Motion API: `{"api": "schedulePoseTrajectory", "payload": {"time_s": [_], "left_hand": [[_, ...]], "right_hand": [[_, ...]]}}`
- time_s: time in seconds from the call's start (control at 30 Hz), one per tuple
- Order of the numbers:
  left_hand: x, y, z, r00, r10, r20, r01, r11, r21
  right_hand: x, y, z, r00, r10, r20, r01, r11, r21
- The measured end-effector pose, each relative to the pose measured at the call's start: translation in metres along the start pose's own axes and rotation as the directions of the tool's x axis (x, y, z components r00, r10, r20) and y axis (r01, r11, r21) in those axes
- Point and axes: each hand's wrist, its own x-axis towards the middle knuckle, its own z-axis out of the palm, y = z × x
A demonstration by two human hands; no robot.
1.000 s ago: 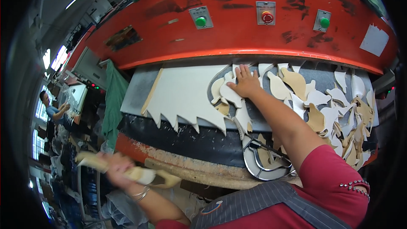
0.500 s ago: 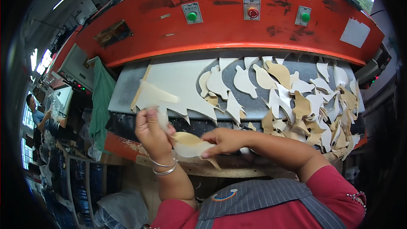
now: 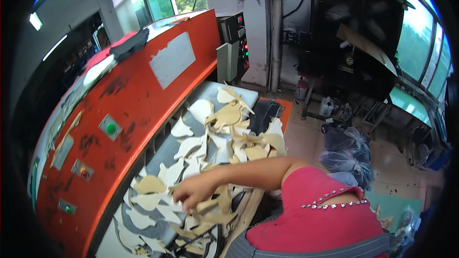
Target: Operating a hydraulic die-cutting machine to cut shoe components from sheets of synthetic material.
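Observation:
My right hand (image 3: pixel 195 192) is stretched out over a heap of cut sheet pieces, fingers loosely bent and a little apart, somewhat blurred. No piece shows in its fingers; whether the fingertips touch the pieces beneath cannot be made out. The pieces are curved white shapes (image 3: pixel 141 220) and tan-faced shapes (image 3: pixel 149 185), spread and overlapping on the grey bed (image 3: pixel 114 239) of a red machine (image 3: pixel 134 119). A thicker pile of white and tan offcuts (image 3: pixel 227 114) lies beyond my forearm. My left hand is outside the picture.
Along the machine's front run green buttons (image 3: pixel 111 129) and a red button (image 3: pixel 84 173). A control box (image 3: pixel 232 48) with lit indicators stands at its far end. Black curved strips (image 3: pixel 217 241) lie near the bed's edge. Bagged bundles (image 3: pixel 346 153) sit on the floor at right.
The view has swung to the right. My right hand has left the white and tan piece held before me and now reaches over the heap. My left hand has gone out of view.

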Motion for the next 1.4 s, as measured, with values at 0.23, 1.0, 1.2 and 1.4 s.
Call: {"api": "schedulePoseTrajectory", "payload": {"time_s": [0.23,1.0,1.2,1.4], "left_hand": [[-0.126,0.188,0.073,0.947,0.320,0.032,-0.282,0.874,-0.397],[-0.321,0.314,0.119,0.452,0.539,0.711,-0.501,0.813,-0.298],[-0.322,0.352,0.112,0.448,0.602,0.661,-0.505,0.781,-0.369],[-0.318,0.351,0.113,0.439,0.583,0.684,-0.503,0.790,-0.350]], "right_hand": [[-0.142,0.141,-0.244,0.675,0.030,-0.737,-0.136,0.987,-0.084],[-0.245,0.436,-0.630,-0.232,-0.169,-0.958,-0.583,0.812,-0.002],[-0.246,0.436,-0.631,-0.262,-0.250,-0.932,-0.554,0.830,-0.067],[-0.248,0.441,-0.632,-0.266,-0.276,-0.924,-0.557,0.826,-0.086]]}}
